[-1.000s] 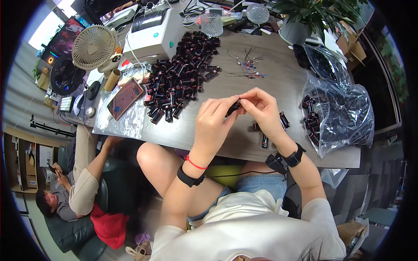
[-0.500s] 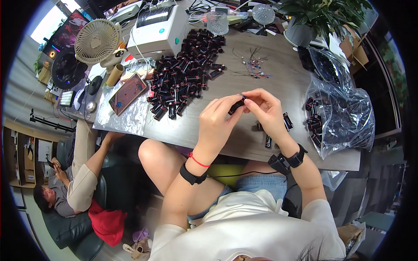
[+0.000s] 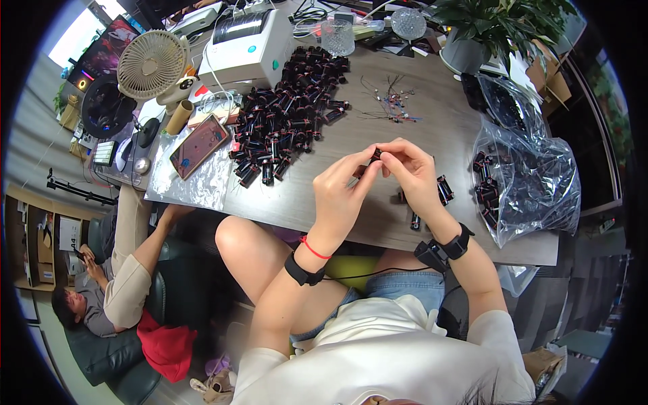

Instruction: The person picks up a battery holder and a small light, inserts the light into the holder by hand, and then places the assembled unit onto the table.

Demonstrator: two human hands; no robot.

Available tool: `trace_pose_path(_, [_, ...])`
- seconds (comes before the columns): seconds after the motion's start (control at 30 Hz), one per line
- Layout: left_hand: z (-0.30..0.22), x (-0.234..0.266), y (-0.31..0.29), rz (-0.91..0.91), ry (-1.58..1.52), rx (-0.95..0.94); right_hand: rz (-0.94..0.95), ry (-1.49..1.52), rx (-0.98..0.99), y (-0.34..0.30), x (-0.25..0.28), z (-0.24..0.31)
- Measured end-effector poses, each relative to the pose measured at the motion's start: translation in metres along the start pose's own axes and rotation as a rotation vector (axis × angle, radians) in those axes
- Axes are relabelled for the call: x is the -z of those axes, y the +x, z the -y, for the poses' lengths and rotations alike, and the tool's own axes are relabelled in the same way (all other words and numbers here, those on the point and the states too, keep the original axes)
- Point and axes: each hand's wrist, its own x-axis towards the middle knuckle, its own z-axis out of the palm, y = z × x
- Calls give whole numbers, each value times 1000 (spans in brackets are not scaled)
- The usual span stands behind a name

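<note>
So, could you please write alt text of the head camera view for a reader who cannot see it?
A person's left hand and right hand together pinch one small black cylinder above a grey table. A big pile of black cylinders lies to the left, and a clear plastic bag with more lies to the right.

This is a small assembly workshop set up in an office. A grey worktop (image 3: 405,229) carries a big heap of black cylindrical parts (image 3: 287,128). Behind the heap stands a white label printer (image 3: 246,47), and left of it a desk fan (image 3: 152,64) and a phone (image 3: 199,145) on foil. Right of the heap lie thin wire leads (image 3: 391,104), clear bags of more parts (image 3: 530,179) and a potted plant (image 3: 496,27). Left of the worktop, another person (image 3: 101,297) sits in a dark armchair.
</note>
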Motion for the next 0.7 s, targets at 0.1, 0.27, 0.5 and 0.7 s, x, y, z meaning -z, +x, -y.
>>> trace_pose_path(0.1, [0,-2,-2,-17,0,5,3,38,18,0,-2,-2])
trace_pose_path(0.27, [4,-6,-5,-25,-8,-34,-18,31,33,-1,-4,-1])
trace_pose_path(0.5, [16,-11,-7,-41,60,-195,-1,49,51,-2,-2,-7])
trace_pose_path(0.7, [18,-16,-11,-42,75,-209,-72,37,105,-6,-8,-12])
